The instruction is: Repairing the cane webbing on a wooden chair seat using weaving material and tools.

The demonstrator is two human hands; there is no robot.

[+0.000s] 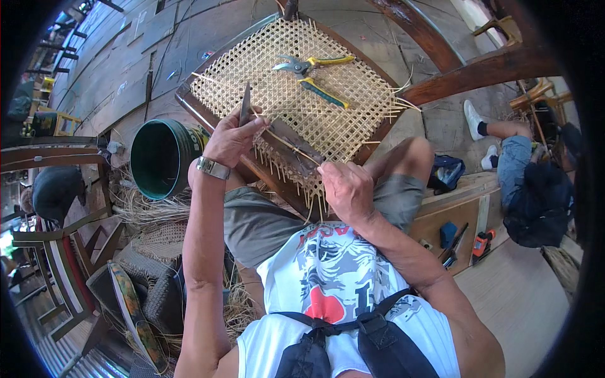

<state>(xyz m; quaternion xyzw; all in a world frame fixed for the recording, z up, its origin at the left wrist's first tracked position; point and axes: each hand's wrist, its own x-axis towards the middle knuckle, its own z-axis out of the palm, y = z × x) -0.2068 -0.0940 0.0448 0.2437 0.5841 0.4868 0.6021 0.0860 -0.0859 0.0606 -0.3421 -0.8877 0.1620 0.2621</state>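
- Left hand [236, 136]: at the near left edge of the work, a metal wristwatch [213, 167] on its wrist. Thumb and fingers are closed together, gripping a dark blade [246, 102] that points away from the person, along with one end of a cane strand [288, 145].
- Right hand [348, 191]: at the near corner, fingers curled in tightly and pinching the strand's other end. The strand runs between the two hands, above a dark flat piece [295, 140] whose material I cannot tell.
- Woven cane panel [242, 60]: directly ahead of the person, set in a brown wooden frame [263, 174]. Loose cane ends project along the near and right edges.
- Pruning shears [305, 68]: lying on the far part of the panel, jaws to the left, yellow-edged handles spread to the right.
- Green bucket [183, 148]: on its side, left of the left hand; dry fibres [154, 203] lie just nearer.
- Another person [518, 160]: at the right, well apart from the panel.
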